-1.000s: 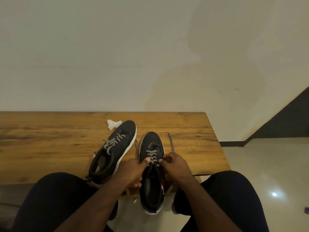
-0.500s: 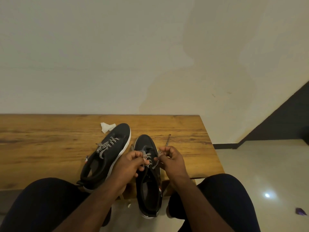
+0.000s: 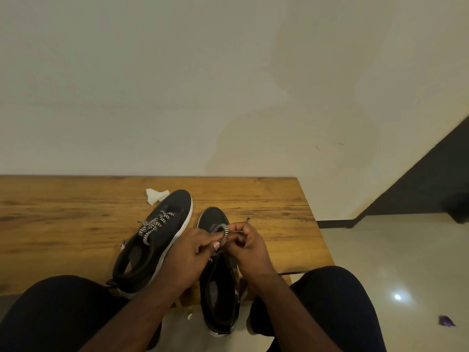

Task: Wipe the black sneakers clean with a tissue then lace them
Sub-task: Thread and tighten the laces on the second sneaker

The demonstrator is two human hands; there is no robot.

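On the left part of the long brown wooden table (image 3: 63, 224) there is bare wood, and further right a small crumpled white tissue (image 3: 156, 195) lies near the far edge, just beside the toe of the first black sneaker with a white sole (image 3: 154, 240). This sneaker lies slanted on the table, toe pointing away, and its black-and-white patterned lace is already crossed through the eyelets. To its right stands the second black sneaker (image 3: 218, 288), with the toe on the table and the heel hanging over the near edge, between the person's knees in dark trousers (image 3: 50, 313). Above its tongue the left hand (image 3: 187, 252) pinches a loop of black-and-white striped shoelace (image 3: 223, 232) with curled fingers. Just beside it, the right hand (image 3: 245, 243) also has its fingers curled and holds the other part of the same lace. On the pale glossy floor (image 3: 393, 262) at far right lies a small purple wrapper (image 3: 446, 327).
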